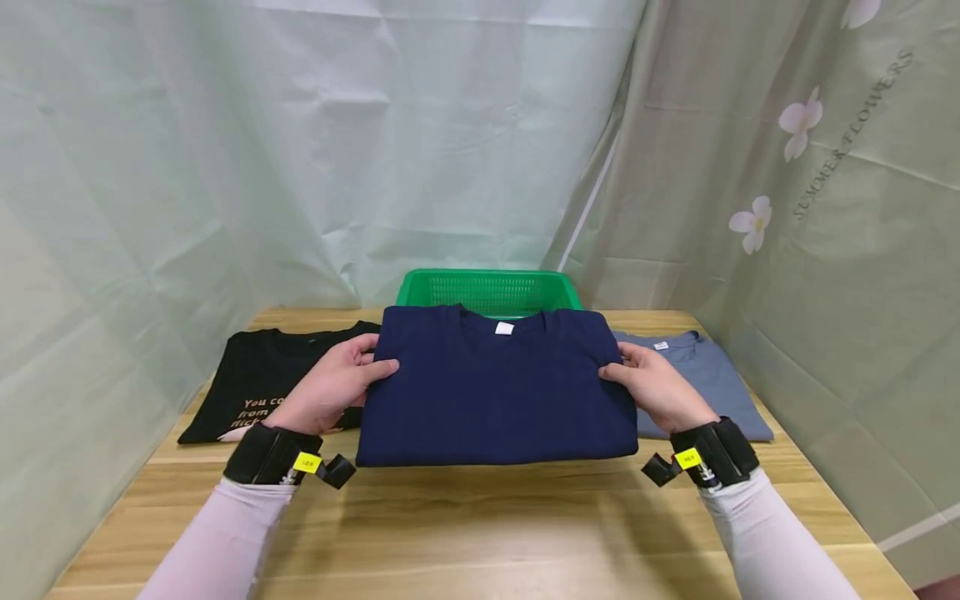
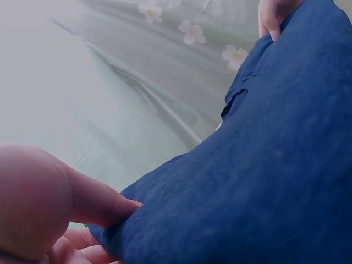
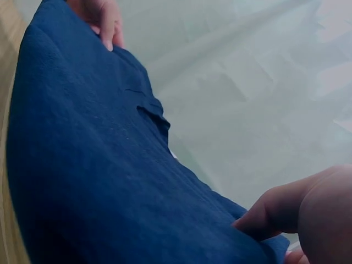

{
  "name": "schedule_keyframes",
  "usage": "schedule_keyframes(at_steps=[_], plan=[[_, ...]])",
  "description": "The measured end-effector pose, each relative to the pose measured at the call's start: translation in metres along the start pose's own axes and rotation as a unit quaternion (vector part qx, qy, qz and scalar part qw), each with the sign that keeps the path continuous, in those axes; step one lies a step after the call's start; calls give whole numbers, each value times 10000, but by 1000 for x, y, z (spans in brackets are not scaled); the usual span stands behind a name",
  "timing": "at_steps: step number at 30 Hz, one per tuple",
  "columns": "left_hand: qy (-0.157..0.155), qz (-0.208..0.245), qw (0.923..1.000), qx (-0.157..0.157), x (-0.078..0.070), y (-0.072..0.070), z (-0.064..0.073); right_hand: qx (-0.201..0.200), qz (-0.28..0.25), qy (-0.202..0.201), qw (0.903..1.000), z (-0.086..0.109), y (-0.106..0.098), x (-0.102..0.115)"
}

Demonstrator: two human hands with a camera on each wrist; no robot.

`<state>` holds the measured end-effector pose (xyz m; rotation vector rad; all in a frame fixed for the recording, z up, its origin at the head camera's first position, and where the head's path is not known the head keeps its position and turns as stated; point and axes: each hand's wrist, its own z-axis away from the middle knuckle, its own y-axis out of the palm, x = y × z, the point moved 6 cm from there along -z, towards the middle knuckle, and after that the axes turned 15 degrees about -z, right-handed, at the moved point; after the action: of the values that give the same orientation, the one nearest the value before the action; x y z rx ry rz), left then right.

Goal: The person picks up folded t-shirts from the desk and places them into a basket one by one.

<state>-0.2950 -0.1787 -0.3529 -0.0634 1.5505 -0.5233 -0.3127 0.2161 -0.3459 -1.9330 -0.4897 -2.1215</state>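
Observation:
A folded navy T-shirt (image 1: 498, 392) hangs between both hands above the table, its neckline and white label at the top. My left hand (image 1: 337, 379) pinches its left edge, thumb in front and fingers behind. On the opposite edge my right hand (image 1: 656, 383) pinches the cloth the same way. In the left wrist view the thumb (image 2: 104, 203) presses on the blue fabric (image 2: 247, 181). The right wrist view shows the other thumb (image 3: 269, 214) on the shirt's edge (image 3: 110, 154).
Behind the navy shirt stands a green plastic basket (image 1: 487, 287), partly hidden. A folded black T-shirt (image 1: 262, 375) with printed lettering lies at the left of the wooden table (image 1: 480, 533). At the right lies a folded grey-blue T-shirt (image 1: 712, 383). Curtains (image 1: 450, 150) hang around the table.

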Motion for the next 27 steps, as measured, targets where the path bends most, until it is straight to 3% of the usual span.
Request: schedule_keyframes(at_steps=[12, 18, 27], plan=[[-114, 168, 9998, -8, -4, -12, -31, -340, 192, -203, 9990, -35, -8, 8], [-254, 354, 9990, 73, -2, -17, -52, -557, 154, -103, 9983, -53, -13, 8], [-598, 853, 9941, -290, -4, -25, -77, -1126, -172, -72, 9935, -76, -19, 13]])
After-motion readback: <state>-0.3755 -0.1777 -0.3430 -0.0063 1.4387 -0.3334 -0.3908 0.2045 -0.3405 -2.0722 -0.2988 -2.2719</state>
